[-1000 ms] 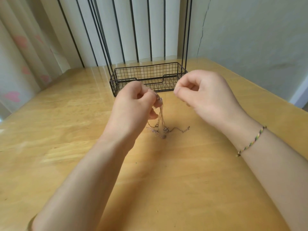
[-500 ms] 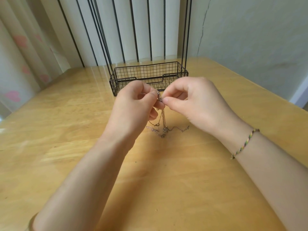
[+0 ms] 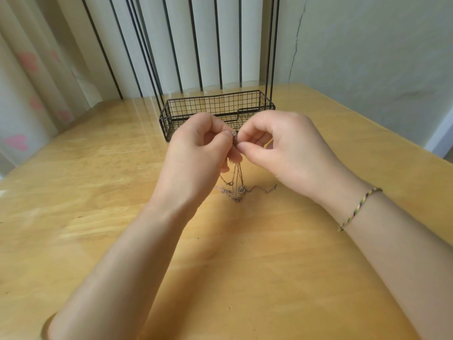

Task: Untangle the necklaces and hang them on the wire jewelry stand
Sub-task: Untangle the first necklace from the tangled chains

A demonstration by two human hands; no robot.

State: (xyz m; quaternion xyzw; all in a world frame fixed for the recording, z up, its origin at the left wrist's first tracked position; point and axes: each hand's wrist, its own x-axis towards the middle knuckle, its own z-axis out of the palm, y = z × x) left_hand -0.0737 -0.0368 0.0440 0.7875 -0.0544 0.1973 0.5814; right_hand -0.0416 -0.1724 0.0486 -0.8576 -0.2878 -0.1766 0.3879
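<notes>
A braided multicoloured thread bracelet [image 3: 358,209] circles the sleeveless right wrist.

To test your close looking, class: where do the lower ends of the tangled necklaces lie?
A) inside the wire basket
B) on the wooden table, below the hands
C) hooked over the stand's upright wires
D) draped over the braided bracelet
B: the left hand and right hand pinch the necklaces at the top, and their lower ends trail on the wooden table.

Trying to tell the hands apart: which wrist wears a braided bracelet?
The wrist of the right hand: a multicoloured braided bracelet circles it; that of the left hand is bare. Both hands pinch the necklaces.
</notes>
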